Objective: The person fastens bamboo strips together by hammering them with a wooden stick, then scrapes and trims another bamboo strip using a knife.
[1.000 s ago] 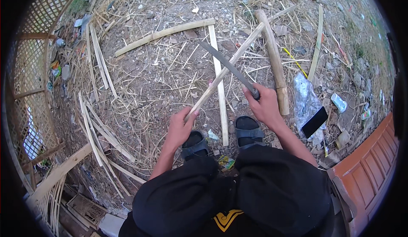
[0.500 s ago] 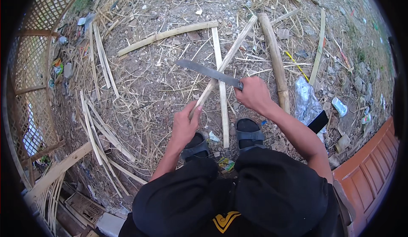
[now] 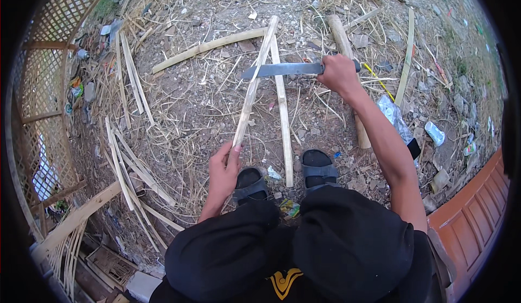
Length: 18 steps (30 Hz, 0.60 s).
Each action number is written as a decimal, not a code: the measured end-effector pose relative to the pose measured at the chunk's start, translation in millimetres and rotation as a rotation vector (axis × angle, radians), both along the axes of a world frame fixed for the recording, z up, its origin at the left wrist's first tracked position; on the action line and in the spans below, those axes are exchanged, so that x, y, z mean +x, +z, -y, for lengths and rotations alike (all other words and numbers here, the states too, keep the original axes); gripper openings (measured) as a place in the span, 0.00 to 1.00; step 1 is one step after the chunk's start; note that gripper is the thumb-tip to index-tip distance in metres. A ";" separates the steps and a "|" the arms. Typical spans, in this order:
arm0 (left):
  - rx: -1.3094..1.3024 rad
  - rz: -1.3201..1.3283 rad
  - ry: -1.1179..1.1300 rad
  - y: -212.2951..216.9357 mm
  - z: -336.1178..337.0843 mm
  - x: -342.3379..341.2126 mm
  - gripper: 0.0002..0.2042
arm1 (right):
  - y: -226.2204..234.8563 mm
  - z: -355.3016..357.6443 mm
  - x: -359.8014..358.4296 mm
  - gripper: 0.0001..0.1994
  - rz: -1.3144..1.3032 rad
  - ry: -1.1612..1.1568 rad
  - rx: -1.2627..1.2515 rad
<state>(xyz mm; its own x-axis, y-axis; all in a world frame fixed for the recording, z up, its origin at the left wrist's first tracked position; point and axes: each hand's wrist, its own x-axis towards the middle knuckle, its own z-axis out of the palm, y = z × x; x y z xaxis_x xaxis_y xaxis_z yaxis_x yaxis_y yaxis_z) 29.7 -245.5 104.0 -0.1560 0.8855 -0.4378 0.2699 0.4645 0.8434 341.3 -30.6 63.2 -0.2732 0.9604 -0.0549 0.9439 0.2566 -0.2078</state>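
Observation:
My left hand is closed on the near end of a bamboo strip, which slants away from me. My right hand grips the dark handle of a machete. Its blade points left and lies across the upper part of the held strip; whether the edge touches it I cannot tell. A second bamboo strip lies on the ground beside it, running from near my feet to the far end. Another curved strip stretches to the left there. Behind my right hand and forearm is a round bamboo pole, partly hidden.
Split strips and a pile of more slats lie to the left, before a lattice panel. On the right are clear plastic, a white cup, a black flat object and an orange-brown panelled surface.
The held strip has swung left and stands steeper. My right hand has moved farther away and right with the machete, whose blade is now nearly level. My left hand has shifted slightly left.

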 end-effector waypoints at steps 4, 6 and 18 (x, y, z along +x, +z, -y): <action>-0.224 0.287 0.179 20.5 28.2 -20.9 0.12 | 2.8 -13.9 31.0 0.12 -0.001 -0.496 0.012; -0.239 0.035 0.095 11.3 78.5 -54.9 0.12 | 24.7 -45.5 113.1 0.15 -0.113 -0.786 0.117; -0.323 0.201 -0.112 8.5 28.1 1.1 0.13 | 17.9 31.2 -70.0 0.20 -1.469 -0.607 -0.692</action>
<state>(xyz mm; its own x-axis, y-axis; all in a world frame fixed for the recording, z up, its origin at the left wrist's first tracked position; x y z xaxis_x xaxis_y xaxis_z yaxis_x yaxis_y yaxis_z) 30.9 -273.5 112.5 0.0513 0.7041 -0.7082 0.1783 0.6913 0.7002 271.2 -61.8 81.1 -0.1069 0.8446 -0.5246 -0.1975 -0.5351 -0.8214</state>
